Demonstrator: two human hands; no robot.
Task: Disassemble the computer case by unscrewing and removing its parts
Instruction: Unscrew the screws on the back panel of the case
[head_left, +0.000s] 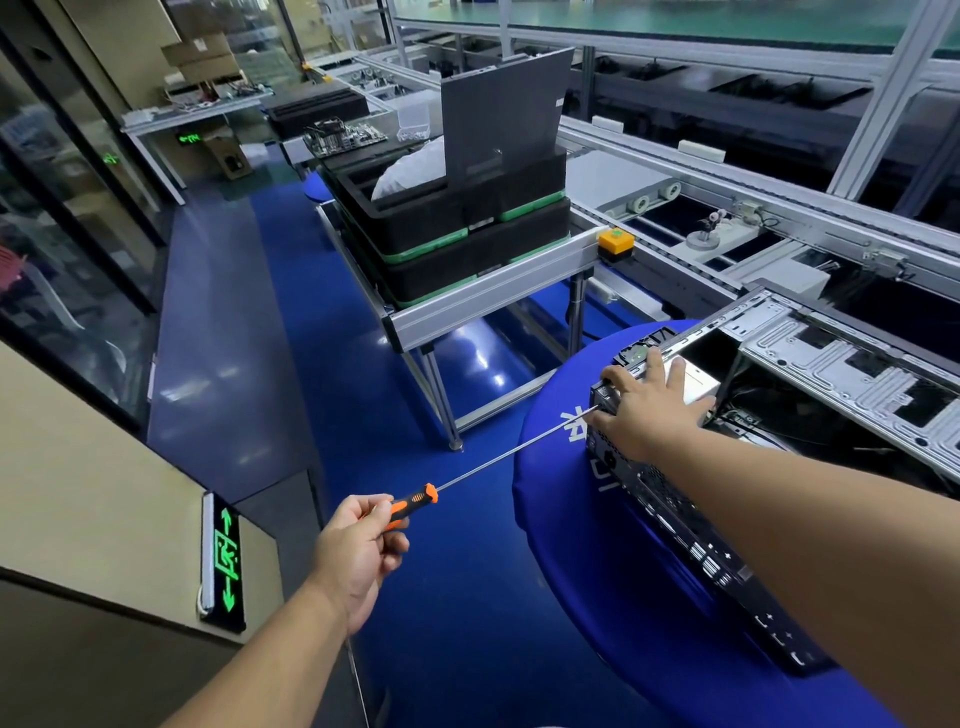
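**Long screwdriver at the case corner**

The left hand (358, 545) holds the screwdriver (415, 503) by its ribbed orange-black handle — its grip is curled around it. The thin steel shaft reaches the black metal computer case (675, 514) on the round blue worktop (571, 545). The right hand (649, 405) lies flat on the case, fingers spread.

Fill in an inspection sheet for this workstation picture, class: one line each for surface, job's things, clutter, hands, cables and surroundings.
Surface: round blue-covered table carries the case.
Job's things: open computer case lies on its side, interior exposed; long screwdriver with an orange-black handle, tip at the case's near corner.
Clutter: nothing seen on the table beyond the case.
Hands: left hand grips the screwdriver handle; right hand rests on the case corner, fingers spread.
Cables: dark wires inside the case; routing unclear.
Surroundings: stacked black trays on an aluminium frame, yellow button box, conveyor line, glossy blue floor.
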